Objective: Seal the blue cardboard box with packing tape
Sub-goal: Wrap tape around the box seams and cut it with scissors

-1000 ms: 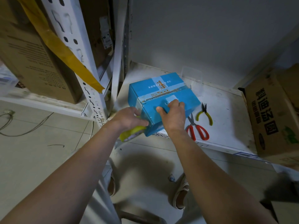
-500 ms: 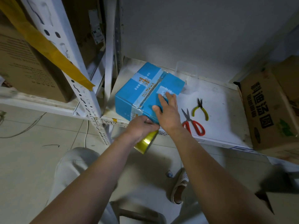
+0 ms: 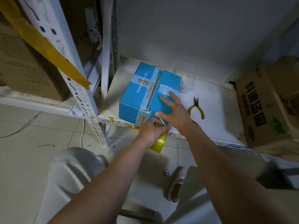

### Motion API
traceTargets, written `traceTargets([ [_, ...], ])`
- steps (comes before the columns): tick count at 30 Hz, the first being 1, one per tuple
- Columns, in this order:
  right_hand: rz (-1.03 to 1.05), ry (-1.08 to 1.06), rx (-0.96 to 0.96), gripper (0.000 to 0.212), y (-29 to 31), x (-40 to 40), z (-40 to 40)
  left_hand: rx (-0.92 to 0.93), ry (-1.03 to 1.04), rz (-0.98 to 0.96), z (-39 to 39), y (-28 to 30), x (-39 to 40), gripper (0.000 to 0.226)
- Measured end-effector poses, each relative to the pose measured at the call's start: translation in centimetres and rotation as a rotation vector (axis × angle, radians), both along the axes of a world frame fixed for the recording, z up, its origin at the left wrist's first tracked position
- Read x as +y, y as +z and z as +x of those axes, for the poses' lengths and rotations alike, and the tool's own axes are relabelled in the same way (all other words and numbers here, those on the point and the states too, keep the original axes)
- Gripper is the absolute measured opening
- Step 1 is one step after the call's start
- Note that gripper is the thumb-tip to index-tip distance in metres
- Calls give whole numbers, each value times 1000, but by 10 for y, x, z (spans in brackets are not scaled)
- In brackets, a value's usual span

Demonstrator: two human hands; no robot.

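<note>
The blue cardboard box (image 3: pixel 142 92) stands on the white shelf board (image 3: pixel 215 110), with clear tape running along its top seam and down its near face. My left hand (image 3: pixel 151 132) grips a yellowish roll of packing tape (image 3: pixel 159 142) just below the box's near bottom edge. A strip of tape stretches from the roll up to the box. My right hand (image 3: pixel 174 112) hovers with spread, straight fingers over the box's near right corner, its fingertips at the top face.
Yellow-handled pliers (image 3: pixel 196 107) lie on the shelf right of the box; red scissors handles (image 3: pixel 193 122) peek out behind my right wrist. A brown carton (image 3: pixel 262 107) stands at the right. A white upright post (image 3: pixel 77 81) rises at the left. My knees and a sandal (image 3: pixel 177 183) are below.
The box has turned so its taped seam runs away from me. My left hand with the roll moved lower and right. My right hand lifted from flat on the top and spread.
</note>
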State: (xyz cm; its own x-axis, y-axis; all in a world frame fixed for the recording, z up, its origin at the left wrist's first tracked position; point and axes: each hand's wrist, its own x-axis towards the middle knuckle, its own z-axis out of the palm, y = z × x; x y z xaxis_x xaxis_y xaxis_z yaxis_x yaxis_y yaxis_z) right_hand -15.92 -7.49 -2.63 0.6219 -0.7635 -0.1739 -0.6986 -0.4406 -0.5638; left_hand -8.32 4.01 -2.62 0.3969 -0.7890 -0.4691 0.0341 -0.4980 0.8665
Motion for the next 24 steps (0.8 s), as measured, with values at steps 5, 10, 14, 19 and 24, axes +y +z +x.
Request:
traceTargets([
  [5,33,44,-4,86,-4,-2,-7,241,-6,-13,6,4,8,7],
  [10,-48,47,24,88,-11,2,-9,375,-1,-13,5,3,5,24],
  [14,-105,68,51,90,-10,6,-11,321,6,21,1,1,-2,17],
  [19,-139,90,51,97,-12,11,-15,274,32,51,-3,-7,-5,9],
  [24,-74,69,-9,95,-18,6,-12,307,-20,43,2,-8,-4,27],
])
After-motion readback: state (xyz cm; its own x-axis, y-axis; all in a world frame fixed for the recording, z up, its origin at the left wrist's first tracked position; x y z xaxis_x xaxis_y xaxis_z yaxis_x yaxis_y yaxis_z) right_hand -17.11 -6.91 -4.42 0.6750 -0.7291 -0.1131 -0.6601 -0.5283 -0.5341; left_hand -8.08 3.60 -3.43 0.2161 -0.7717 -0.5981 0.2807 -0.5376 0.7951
